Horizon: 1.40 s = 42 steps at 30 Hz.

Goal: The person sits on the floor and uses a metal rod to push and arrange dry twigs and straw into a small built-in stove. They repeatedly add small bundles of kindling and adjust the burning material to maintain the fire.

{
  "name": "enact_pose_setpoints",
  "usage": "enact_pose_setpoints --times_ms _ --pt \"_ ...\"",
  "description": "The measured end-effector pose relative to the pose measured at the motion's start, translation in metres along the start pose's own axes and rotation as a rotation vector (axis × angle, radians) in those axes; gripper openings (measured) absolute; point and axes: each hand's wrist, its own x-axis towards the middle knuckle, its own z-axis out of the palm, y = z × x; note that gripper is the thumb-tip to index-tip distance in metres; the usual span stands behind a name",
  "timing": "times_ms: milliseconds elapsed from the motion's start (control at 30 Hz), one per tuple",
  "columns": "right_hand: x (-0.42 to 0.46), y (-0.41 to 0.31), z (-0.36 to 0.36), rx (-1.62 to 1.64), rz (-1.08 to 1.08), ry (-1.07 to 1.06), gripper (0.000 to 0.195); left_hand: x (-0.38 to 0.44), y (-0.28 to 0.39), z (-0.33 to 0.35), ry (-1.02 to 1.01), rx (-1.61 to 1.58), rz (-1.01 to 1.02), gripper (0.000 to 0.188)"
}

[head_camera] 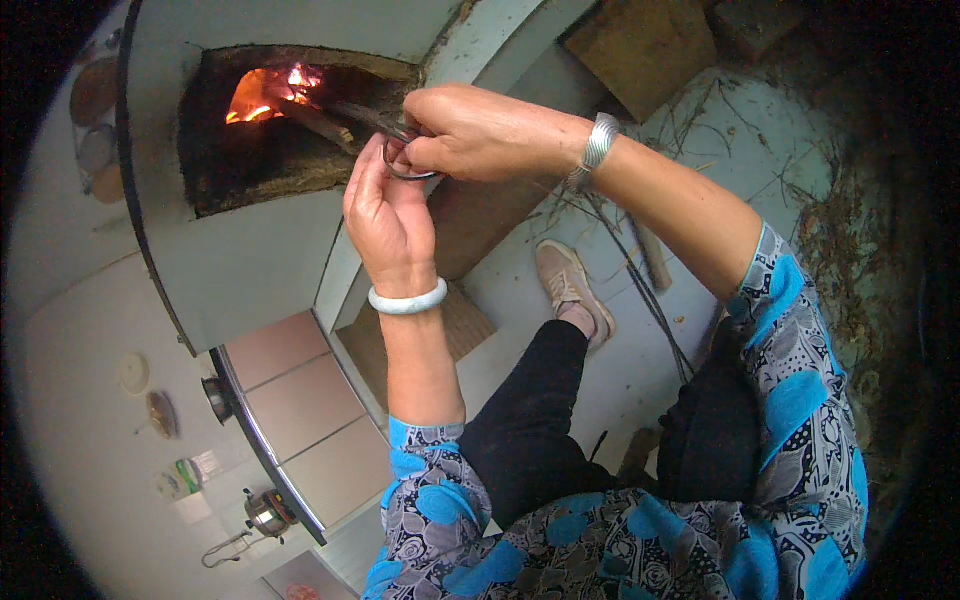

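Observation:
My right hand [461,135], a silver cuff on its wrist, is closed on dark metal fire tongs [388,159] with a looped handle. Below it, my left hand [394,225] has its palm turned up and its fingers at the same loop; its thumb is partly hidden. A dark shaft runs from the hands towards the stove mouth [262,195], though its far end is hard to make out. Inside, a fire [251,97] burns orange. One stick of firewood [319,124] lies with its inner end in the flames and its outer end near my left fingertips.
Twigs and dry brush [817,180] litter the floor on the right. Long thin rods or stalks [637,270] lean beside my shoe [566,277]. A brown board [645,52] stands at the upper right. Tiled cabinet fronts [322,427] and a metal pot [268,514] are at lower left.

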Motion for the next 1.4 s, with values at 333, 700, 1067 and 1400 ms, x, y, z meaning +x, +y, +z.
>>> enact_pose_setpoints --times_ms 333,700,1067,1400 --pt "-0.03 -0.016 -0.008 0.036 0.079 0.054 0.034 -0.017 0.0 0.017 0.031 -0.028 -0.06 0.028" --pt "-0.006 -0.008 0.003 0.235 0.017 0.097 0.031 -0.009 0.011 0.016 0.058 -0.019 0.004 0.025" --pt "0.0 -0.014 0.005 0.518 0.185 0.151 0.033 0.007 0.009 0.017 -0.015 -0.053 -0.002 0.018" --pt "0.023 -0.004 0.026 0.222 0.042 0.261 0.035 0.017 0.009 0.005 0.066 -0.106 -0.009 0.02"
